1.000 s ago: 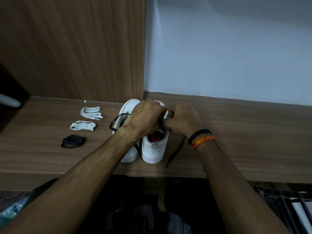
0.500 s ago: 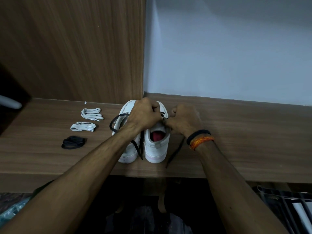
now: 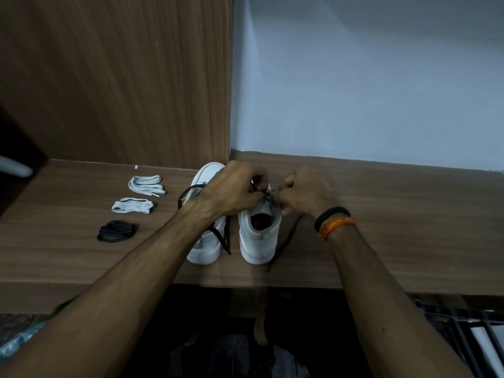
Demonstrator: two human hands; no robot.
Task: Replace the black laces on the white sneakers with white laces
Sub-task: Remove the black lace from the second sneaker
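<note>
I am looking down at two white sneakers standing heel-toward-me at the middle of the bench (image 3: 381,241), the left sneaker (image 3: 207,241) and the right sneaker (image 3: 259,238) just beside each other. Both hands are working at the top of the right one: the left hand (image 3: 234,192) is curling its fingers at the upper eyelets and the right hand (image 3: 302,195) is pinching from the 3 o'clock side. Each grip is narrow and seems to be holding the black lace (image 3: 286,241), though the fingertips are hiding the exact contact. One loose end is trailing off the shoe toward 5 o'clock; another black strand is hanging between the shoes.

I am judging this lace as light, limp and flat (it will slide easily but snag at each eyelet), so I would be taking it close to the eyelet and pulling in short draws. The shoe is light and may tip or skid, so one hand should be steadying it.

At 9 o'clock, well apart, two white lace bundles (image 3: 147,184) (image 3: 132,207) and a black bundle (image 3: 116,231) are lying.
</note>
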